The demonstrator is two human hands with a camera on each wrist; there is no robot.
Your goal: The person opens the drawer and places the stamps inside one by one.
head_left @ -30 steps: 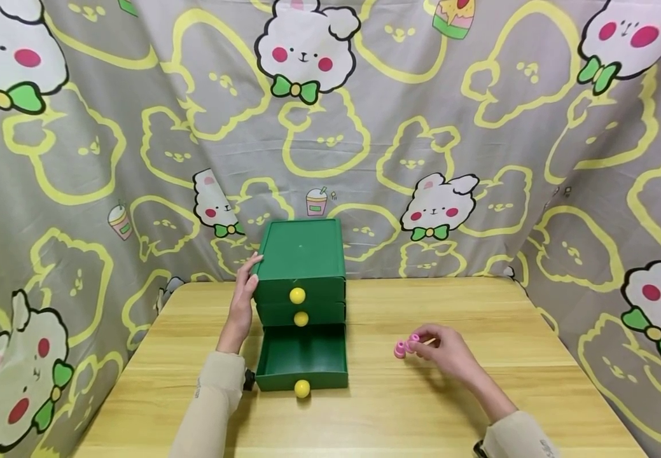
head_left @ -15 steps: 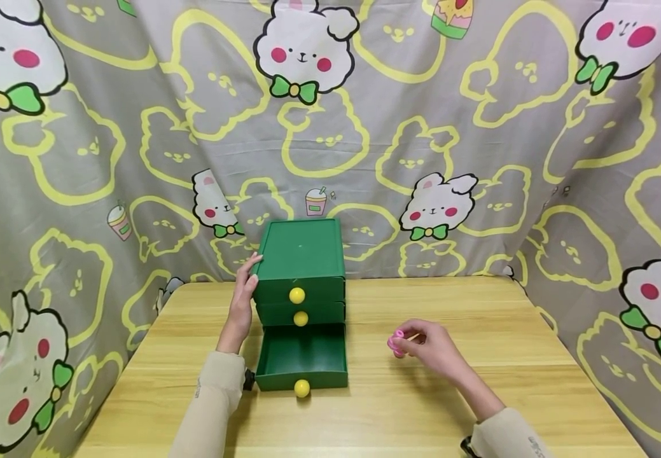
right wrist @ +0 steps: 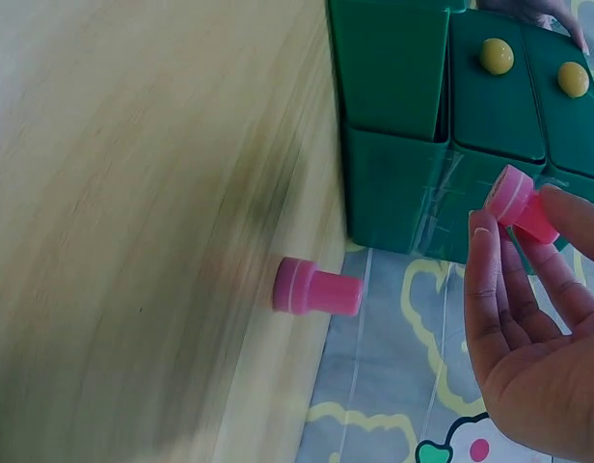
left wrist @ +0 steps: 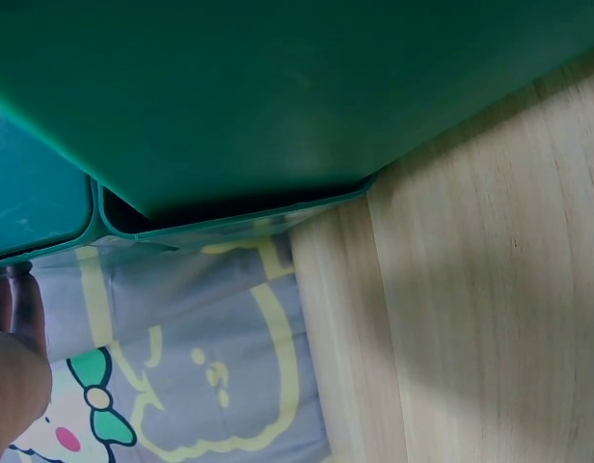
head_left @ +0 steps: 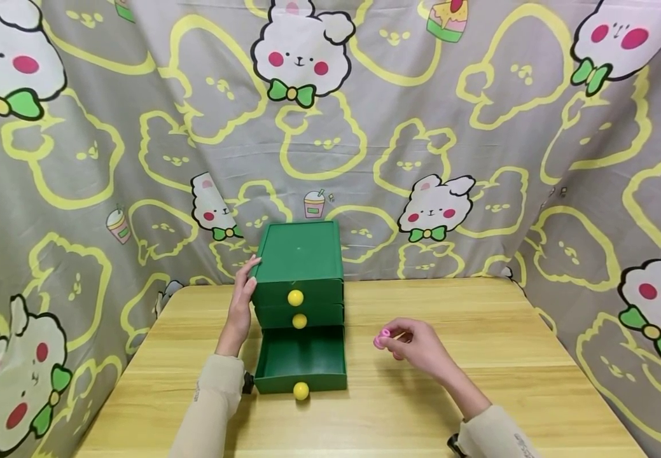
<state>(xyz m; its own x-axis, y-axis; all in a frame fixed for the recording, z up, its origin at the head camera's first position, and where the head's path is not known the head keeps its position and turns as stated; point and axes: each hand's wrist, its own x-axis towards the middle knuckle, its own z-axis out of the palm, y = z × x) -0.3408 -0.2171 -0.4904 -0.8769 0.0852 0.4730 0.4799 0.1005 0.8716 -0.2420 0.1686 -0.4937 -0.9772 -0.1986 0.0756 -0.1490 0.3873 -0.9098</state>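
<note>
We lift one pink stamp [head_left: 383, 335] off the table [head_left: 479, 394], pinched in our right hand [head_left: 416, 348] and now nearer the open bottom drawer [head_left: 300, 359] (its twin [right wrist: 316, 287] stays behind); our left hand [head_left: 242, 305], fingers straight, steadies the green cabinet [head_left: 301, 267].

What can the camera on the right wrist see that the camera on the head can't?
Only the right wrist view shows a second pink stamp lying on its side on the table; in the head view the right hand hides it. Only the head view shows the left hand resting on the green drawer box, the open bottom drawer and the bunny cloth. Both show the pink stamp held in the right hand, and the yellow knobs.
</note>
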